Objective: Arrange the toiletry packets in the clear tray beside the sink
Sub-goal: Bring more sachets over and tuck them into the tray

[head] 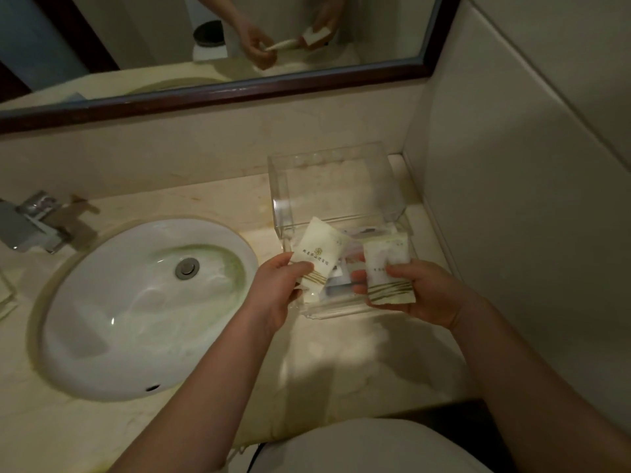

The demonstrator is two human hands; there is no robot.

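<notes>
A clear acrylic tray [336, 310] stands on the counter right of the sink, with a taller clear shelf section [327, 186] behind it. My left hand [278, 285] grips a cream toiletry packet [319, 254] with gold stripes, held tilted above the tray's left side. Over the tray's right front corner, my right hand [421, 291] holds a second cream packet [387, 268] of the same kind. More small packets [341, 278] lie inside the tray between my hands, partly hidden.
A white oval sink basin [143, 308] is set into the beige marble counter [341, 363], with a chrome faucet [30, 223] at its back left. A dark-framed mirror [218, 93] runs above. A tiled wall [512, 216] closes the right side.
</notes>
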